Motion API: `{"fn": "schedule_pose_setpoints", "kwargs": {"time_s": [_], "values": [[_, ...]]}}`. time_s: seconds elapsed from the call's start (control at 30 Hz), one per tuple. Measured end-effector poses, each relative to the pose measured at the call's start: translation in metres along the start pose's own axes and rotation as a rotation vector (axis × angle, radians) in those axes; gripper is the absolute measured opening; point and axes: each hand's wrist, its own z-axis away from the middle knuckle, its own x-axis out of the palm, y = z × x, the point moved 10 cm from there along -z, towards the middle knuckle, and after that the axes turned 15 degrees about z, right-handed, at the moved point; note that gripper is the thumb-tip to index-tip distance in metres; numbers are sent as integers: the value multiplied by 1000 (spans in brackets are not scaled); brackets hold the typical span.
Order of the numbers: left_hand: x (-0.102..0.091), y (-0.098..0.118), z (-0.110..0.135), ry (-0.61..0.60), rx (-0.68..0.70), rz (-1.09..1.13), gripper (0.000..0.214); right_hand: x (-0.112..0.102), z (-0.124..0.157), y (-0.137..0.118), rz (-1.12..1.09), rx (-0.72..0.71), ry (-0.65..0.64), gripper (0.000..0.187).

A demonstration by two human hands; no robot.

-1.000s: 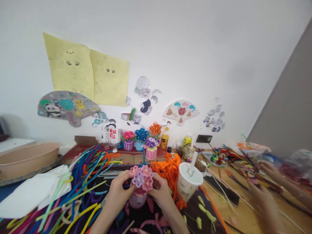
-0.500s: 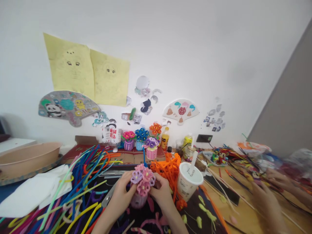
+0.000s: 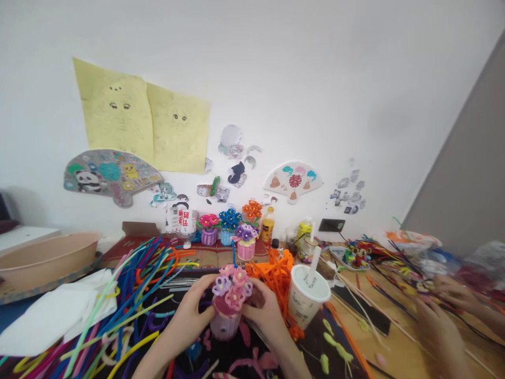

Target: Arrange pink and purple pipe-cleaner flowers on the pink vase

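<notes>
In front of me stands a small lilac flowerpot (image 3: 225, 327) made of fuzzy pipe cleaners, with pink and lilac looped flowers (image 3: 235, 298) above its pink top. My left hand (image 3: 200, 302) grips it from the left, thumb against the pot's upper rim. From the other side my right hand (image 3: 263, 305) holds it, thumb near the rim under the flowers; its other fingers are partly hidden behind. Pink and purple pipe-cleaner scraps lie on the dark mat around the pot.
Loose coloured pipe cleaners (image 3: 136, 295) spread at left beside white sheets (image 3: 51, 318). An orange pipe-cleaner heap (image 3: 276, 276) and a lidded cup with straw (image 3: 305, 295) stand close right. Finished flowerpots (image 3: 208, 236) line the back. Another person's hands (image 3: 445, 321) work at far right.
More of the pot's pink top and side now shows below the flowers. My left thumb has shifted down from the flowers to the pot's rim. The co-worker's hands moved slightly.
</notes>
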Motion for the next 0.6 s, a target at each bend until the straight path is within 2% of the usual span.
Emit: {"fn": "schedule_pose_setpoints", "kwargs": {"time_s": [0.13, 0.2, 0.27, 0.33, 0.6], "values": [[-6, -2, -3, 58, -75, 30, 53, -17, 5, -17, 40, -42, 53, 62], [-5, -2, -3, 93, -88, 35, 55, -23, 9, -37, 205, -141, 107, 56], [-2, -2, -3, 114, -86, 37, 55, -18, 15, -56, 438, -255, 119, 44], [1, -2, -3, 123, -78, 38, 54, -7, 20, -66, 611, -336, 77, 41], [-8, -6, -5, 175, -56, 36, 50, 11, 33, -78, 916, -481, 74, 46]]}}
